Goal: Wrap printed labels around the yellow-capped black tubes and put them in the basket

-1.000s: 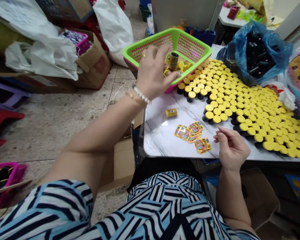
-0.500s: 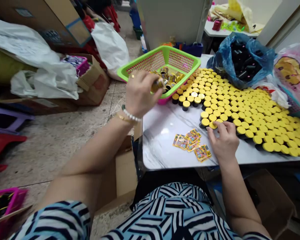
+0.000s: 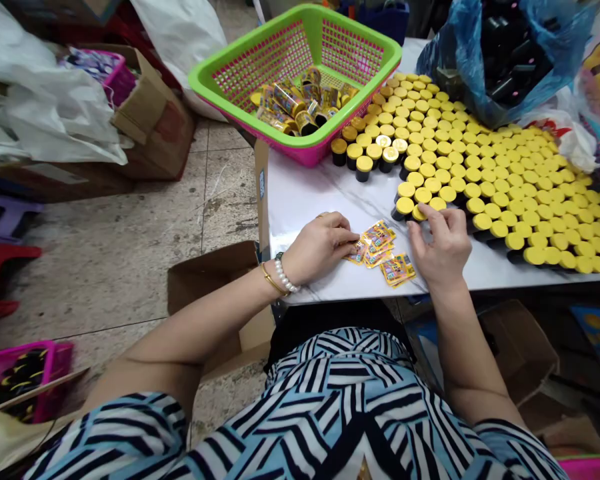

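My left hand [image 3: 320, 247] lies on the white marble table [image 3: 310, 193], its fingertips against a small pile of yellow printed packets [image 3: 380, 250]. I cannot tell whether it pinches one. My right hand [image 3: 440, 243] hovers at the corner of the rows of upright black tubes with yellow caps [image 3: 480, 187], fingers spread and nearest the caps. Nothing shows in it. A green and pink plastic basket [image 3: 245, 110] stands at the table's far corner. Several tubes wrapped in printed labels [image 3: 290, 100] lie inside it.
A blue plastic bag of black tubes [image 3: 500, 60] sits behind the rows. White plastic bags [image 3: 45, 113] and cardboard boxes [image 3: 150, 113] stand on the tiled floor at left. A pink crate [image 3: 25, 380] sits low at left, and an open cardboard box [image 3: 215, 287] stands beside the table edge.
My left hand has come down from over the basket to the packets, with no tube in it. My right hand has moved up to the tube rows. More wrapped tubes lie in the basket.
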A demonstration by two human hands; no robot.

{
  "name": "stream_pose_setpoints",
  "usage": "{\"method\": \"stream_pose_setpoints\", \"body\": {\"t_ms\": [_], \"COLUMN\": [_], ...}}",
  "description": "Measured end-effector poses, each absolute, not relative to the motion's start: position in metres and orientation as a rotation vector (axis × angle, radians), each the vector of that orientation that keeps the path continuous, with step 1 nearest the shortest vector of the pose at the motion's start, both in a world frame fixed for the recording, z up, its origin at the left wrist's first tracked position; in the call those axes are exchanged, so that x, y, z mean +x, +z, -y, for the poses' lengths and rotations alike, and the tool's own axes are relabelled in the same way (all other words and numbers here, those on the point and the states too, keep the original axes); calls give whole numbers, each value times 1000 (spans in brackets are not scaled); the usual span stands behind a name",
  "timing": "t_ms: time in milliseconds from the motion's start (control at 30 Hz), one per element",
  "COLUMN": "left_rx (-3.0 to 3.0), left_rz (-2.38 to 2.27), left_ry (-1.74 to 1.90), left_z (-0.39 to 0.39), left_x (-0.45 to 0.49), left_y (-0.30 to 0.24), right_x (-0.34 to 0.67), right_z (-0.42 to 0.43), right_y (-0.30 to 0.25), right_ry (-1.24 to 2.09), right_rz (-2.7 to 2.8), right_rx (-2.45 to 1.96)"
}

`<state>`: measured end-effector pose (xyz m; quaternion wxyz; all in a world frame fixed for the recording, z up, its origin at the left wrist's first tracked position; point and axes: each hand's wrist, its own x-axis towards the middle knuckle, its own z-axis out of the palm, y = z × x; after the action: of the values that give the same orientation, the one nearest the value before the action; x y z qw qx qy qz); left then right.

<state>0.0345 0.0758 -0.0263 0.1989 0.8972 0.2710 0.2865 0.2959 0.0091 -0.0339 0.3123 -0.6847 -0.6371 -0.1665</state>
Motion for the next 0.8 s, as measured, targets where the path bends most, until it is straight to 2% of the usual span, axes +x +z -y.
{"method": "stream_pose_setpoints", "body": {"t_ms": [167, 300, 500, 600, 700, 800], "left_rx": [2313, 2315, 2441, 2386, 2253, 2091], "left_rz": [-784, -827, -765, -757, -840, -974], "left_ry": [917, 1190, 1332, 1314, 1335, 1344], "left_z": [-81, -79, -61, -49, -40, -37], "left_x": [33, 27, 29, 34, 33, 28], "left_y": [-36, -30, -18, -11, -5, -6], "right_x": [300, 286, 232, 221, 223, 226], "right_z": [-9, 11, 36, 31, 24, 20], "right_y": [-35, -22, -6, -8, -12, -16], "right_ry": [-428, -363, 338, 549, 567, 414], "right_rz": [1589, 1499, 1567, 1481, 1428, 1614], "right_rx": [-1661, -1561, -1421, -1420, -1484, -1555]}}
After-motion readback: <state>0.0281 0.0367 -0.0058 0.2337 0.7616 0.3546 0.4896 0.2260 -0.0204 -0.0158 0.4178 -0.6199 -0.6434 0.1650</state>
